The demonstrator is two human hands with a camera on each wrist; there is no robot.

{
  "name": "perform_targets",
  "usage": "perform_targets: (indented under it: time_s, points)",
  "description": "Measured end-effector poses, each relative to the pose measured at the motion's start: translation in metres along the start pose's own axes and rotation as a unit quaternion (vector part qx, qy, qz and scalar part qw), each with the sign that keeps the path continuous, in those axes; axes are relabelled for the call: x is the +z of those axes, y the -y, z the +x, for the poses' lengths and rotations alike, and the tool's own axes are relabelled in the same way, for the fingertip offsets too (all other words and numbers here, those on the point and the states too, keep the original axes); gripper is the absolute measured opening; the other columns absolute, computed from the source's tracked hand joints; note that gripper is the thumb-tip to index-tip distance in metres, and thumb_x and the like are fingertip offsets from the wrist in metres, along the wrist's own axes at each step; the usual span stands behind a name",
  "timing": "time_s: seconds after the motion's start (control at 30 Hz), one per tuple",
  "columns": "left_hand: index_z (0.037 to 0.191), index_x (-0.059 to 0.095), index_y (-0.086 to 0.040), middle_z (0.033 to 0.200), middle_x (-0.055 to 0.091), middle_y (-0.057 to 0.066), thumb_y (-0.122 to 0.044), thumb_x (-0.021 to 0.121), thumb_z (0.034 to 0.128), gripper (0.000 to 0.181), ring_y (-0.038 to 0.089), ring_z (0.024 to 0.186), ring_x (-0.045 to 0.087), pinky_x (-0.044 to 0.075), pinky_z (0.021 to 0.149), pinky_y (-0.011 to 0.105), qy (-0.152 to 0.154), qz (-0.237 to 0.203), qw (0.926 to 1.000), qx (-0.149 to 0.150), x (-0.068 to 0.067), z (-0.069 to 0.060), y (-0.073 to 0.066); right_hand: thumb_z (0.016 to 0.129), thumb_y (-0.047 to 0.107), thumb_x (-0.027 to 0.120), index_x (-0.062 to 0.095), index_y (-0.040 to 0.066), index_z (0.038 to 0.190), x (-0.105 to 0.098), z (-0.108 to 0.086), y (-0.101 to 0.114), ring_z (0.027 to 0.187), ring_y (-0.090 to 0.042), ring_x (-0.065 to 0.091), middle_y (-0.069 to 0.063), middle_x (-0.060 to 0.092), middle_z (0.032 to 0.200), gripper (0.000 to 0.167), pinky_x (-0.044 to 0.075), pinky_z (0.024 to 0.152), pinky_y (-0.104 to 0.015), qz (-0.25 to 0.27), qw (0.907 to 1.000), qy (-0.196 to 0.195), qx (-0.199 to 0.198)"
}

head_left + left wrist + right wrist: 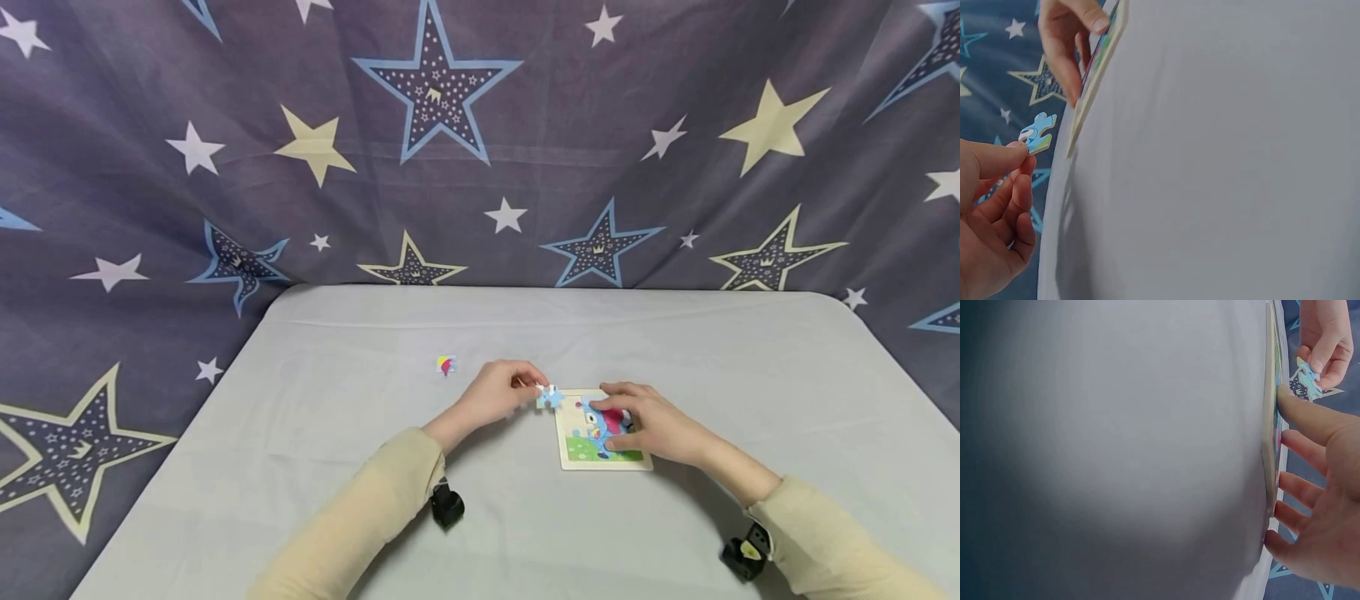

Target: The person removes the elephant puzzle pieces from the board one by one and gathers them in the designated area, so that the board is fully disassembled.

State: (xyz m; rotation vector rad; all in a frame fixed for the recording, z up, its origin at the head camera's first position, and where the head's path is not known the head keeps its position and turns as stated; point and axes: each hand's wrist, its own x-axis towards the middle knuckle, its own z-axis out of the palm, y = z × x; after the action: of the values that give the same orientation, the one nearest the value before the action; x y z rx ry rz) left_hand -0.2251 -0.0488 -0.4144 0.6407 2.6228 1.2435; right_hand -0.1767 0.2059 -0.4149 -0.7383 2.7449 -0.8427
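Note:
Between thumb and fingers my left hand (501,390) pinches a light-blue jigsaw piece (551,397), just off the upper left corner of a square puzzle board (606,466). In the left wrist view that jigsaw piece (1039,132) shows knobs, a cut-out and a green corner. The board has a pale rim and a picture of a blue cartoon figure on green ground. Across its right part lies my right hand (663,423), fingers spread, with fingertips touching the board (1270,425) and partly hiding the picture.
A second loose jigsaw piece (446,365), white with yellow and red, lies on the table to the left of the board. The table is covered by a light grey cloth (360,367). Behind it hangs a dark curtain (480,183) with stars.

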Motion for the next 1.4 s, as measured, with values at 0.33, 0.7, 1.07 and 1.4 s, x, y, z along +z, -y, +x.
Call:
perform_targets:
  time_s: [0.33,0.7,1.07,1.4]
  points:
    - [0.093,0.069,-0.017,0.081,0.063,-0.005,-0.016,0.063,0.0834,0.011,0.009,0.070,0.055,0.045,0.065,0.023,-0.032,0.017,0.9993,0.001,-0.025,0.003,0.012,0.074,0.031,0.073,0.059,0.010,0.120,0.000,0.001,-0.001,0.123,-0.043,0.032,-0.019,0.041,0.136,0.052,0.027,0.097,-0.060,0.000,1.0000,-0.003,-0.001]
    - [0.093,0.070,-0.018,0.084,0.065,-0.004,-0.015,0.064,0.0825,0.012,0.009,0.070,0.055,0.045,0.064,0.024,-0.056,0.018,0.9980,-0.022,-0.045,0.003,0.022,0.074,0.030,0.074,0.060,0.011,0.120,-0.001,0.002,0.001,0.124,-0.044,0.031,-0.019,0.041,0.136,0.053,0.026,0.097,-0.060,-0.001,1.0000,-0.003,0.001]
    - [0.093,0.071,-0.016,0.088,0.067,-0.003,-0.016,0.065,0.0823,0.012,0.010,0.073,0.056,0.045,0.068,0.024,-0.061,0.019,0.9972,-0.037,-0.052,0.001,0.029,0.074,0.031,0.074,0.059,0.011,0.121,0.001,0.001,0.001,0.124,-0.043,0.031,-0.019,0.040,0.137,0.053,0.027,0.096,-0.060,0.005,0.9999,0.001,0.009]
    - [0.095,0.071,-0.015,0.094,0.068,-0.001,-0.016,0.065,0.0819,0.015,0.011,0.072,0.054,0.043,0.064,0.024,-0.079,0.025,0.9957,-0.042,-0.061,0.004,0.041,0.074,0.032,0.074,0.059,0.011,0.120,0.001,0.001,-0.001,0.125,-0.044,0.030,-0.019,0.040,0.137,0.053,0.026,0.096,-0.061,0.002,0.9999,-0.001,0.010]
